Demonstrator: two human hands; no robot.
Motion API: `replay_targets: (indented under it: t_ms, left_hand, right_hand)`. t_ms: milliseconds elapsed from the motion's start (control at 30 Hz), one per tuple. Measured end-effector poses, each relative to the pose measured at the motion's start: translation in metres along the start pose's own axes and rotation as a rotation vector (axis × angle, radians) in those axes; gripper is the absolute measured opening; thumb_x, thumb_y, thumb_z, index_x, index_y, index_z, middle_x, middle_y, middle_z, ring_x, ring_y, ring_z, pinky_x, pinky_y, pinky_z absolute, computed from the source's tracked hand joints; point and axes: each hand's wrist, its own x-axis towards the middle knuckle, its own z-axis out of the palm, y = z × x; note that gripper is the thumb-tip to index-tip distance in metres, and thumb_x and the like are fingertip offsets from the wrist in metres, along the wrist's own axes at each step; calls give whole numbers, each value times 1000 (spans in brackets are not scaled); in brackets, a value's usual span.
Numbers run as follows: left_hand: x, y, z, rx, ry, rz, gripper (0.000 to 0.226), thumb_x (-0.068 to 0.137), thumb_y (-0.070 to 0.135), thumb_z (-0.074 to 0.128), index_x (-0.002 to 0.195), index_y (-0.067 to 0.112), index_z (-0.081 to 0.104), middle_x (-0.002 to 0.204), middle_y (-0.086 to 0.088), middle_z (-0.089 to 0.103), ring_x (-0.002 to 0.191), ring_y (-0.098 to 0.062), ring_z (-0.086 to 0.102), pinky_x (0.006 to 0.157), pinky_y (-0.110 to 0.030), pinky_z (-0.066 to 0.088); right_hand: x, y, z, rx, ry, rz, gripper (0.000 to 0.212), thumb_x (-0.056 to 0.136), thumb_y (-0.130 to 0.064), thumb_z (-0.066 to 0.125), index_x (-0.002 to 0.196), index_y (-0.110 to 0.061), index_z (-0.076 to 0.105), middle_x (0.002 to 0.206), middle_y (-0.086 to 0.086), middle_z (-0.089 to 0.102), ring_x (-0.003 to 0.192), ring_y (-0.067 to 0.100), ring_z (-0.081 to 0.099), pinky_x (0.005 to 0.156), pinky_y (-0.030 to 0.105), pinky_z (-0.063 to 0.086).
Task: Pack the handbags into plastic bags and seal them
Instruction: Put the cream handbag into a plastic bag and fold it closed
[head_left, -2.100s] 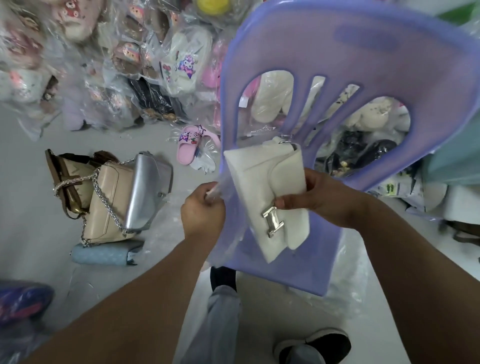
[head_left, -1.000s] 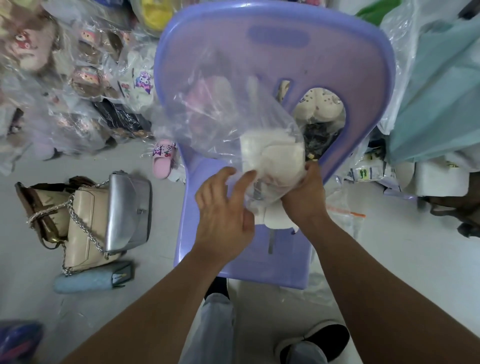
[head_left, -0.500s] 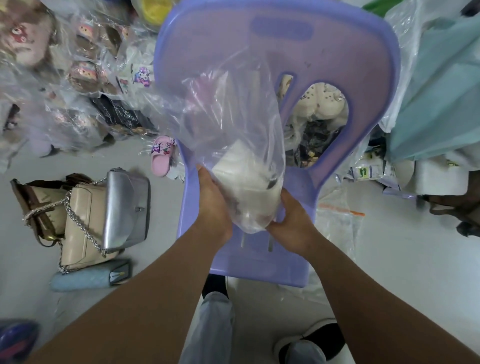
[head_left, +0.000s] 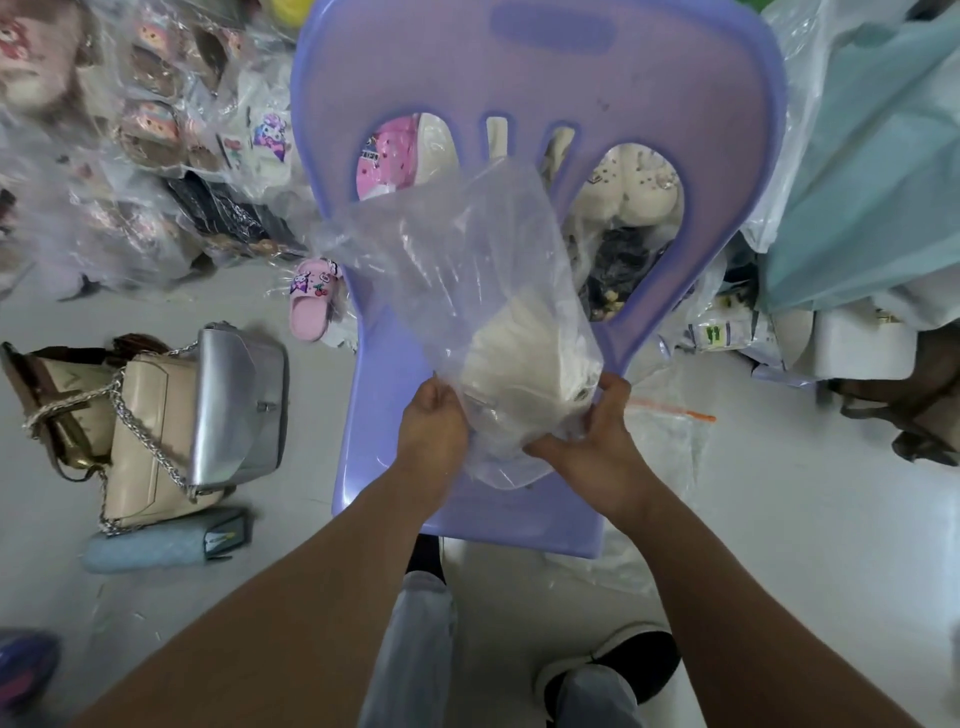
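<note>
Both hands are gripping a clear plastic bag (head_left: 467, 280) over the purple chair (head_left: 535, 67), the left hand (head_left: 434, 415) curling round its left edge and the right hand (head_left: 597, 436) pinching its lower right, with the white handbag (head_left: 519, 353) sitting inside near the bottom

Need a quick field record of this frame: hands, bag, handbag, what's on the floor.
left hand: grips the near end of the plastic bag
right hand: grips the same end, opposite side
plastic bag: clear, held over the chair seat; far end loose, no seal visible
white handbag: inside the plastic bag, near the hands
chair: purple plastic
floor, left: silver handbag, beige handbag with chain, brown handbag, blue pouch
</note>
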Motion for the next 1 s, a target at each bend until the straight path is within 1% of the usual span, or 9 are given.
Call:
replay_targets:
  t_ms: [167,300,467,600,667,733,800,933,1000]
  left_hand:
    - [12,-8,-11,196,215,112,23,80,37,51,99,34,64,100,-2,66,88,-34,65,78,-44,58]
    - [11,21,-17,-310,234,75,19,101,30,46,113,29,61,100,-3,68,82,-21,62,82,-31,51]
    - [1,34,-7,-229,-82,19,52,96,71,27,98,35,65,75,18,74,77,-3,68,80,-32,53]
    - [1,26,0,-162,-108,24,55,93,72,33,82,32,69,71,15,74,68,-5,67,77,-30,49]
    - [6,18,0,-134,-116,34,53,94,70,36,84,34,73,84,12,77,73,-3,70,76,-28,49]
    - [6,15,-1,-126,-106,68,47,95,65,40,84,34,73,85,12,76,70,-2,69,74,-27,48]
    - [4,16,-3,-140,-110,68,42,94,57,43,79,32,72,78,9,73,59,-3,66,68,-28,48]
    - [6,22,-8,-168,-32,72,33,91,36,41,71,16,57,63,2,58,57,-17,51,56,-26,42]
    - [5,26,-9,-228,11,105,22,84,35,44,75,17,54,68,-4,46,59,-19,40,54,-26,38]
  right_hand:
    - [-2,-6,4,-172,-17,5,91,73,-38,90,146,-36,37,138,-15,56,116,5,62,79,20,56]
    - [1,-6,1,-667,-40,128,67,80,-51,81,134,-20,57,142,6,45,133,32,41,109,35,36]
    - [-3,2,9,-151,-37,153,81,74,-9,89,130,-26,34,118,4,63,105,22,67,86,34,57]
    - [-12,5,11,-85,-205,4,119,67,6,91,154,-22,15,145,-1,48,128,11,55,92,17,53]
    - [-10,-1,13,-15,-180,7,97,70,-6,93,149,-21,39,142,-1,57,127,7,58,92,16,52]
    - [-6,-4,17,-43,-68,59,73,71,-54,89,134,-30,59,131,-10,66,123,8,62,97,25,54]
    - [-3,-1,19,-161,52,76,86,62,-86,74,130,-35,61,132,-12,64,126,12,59,103,38,53]
    - [-9,-7,22,-150,111,69,72,71,-54,88,131,-34,54,111,-16,65,103,9,64,86,25,52]
    - [-10,-9,19,-154,116,40,89,74,-40,90,143,-36,34,105,-18,61,96,13,62,82,28,52]
